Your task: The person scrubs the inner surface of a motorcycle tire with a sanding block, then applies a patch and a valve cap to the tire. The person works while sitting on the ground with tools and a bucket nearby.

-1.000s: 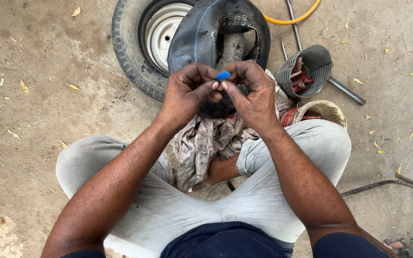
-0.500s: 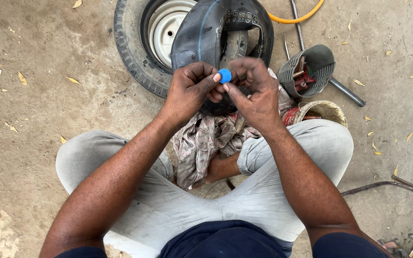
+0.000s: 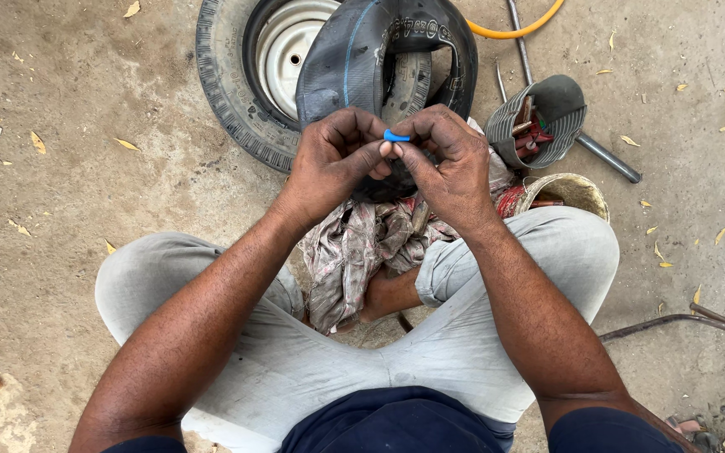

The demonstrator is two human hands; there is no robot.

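My left hand point(image 3: 335, 159) and my right hand point(image 3: 448, 158) meet in front of me, fingertips pinched together on a small blue piece point(image 3: 396, 135). Both hands hold it from either side, just above a black inner tube point(image 3: 379, 50) that is draped over a small tyre with a white rim point(image 3: 237, 75). A crumpled patterned rag point(image 3: 354, 252) lies under my hands between my crossed legs.
A cut rubber container point(image 3: 547, 117) holding red tools sits at the right of the tyre, with a round tin point(image 3: 568, 191) below it. A metal rod point(image 3: 606, 155), a yellow hose point(image 3: 513, 25) and dry leaves lie on the concrete floor.
The blue piece has turned edge-on between my fingertips, and my hands have shifted slightly lower in the view.
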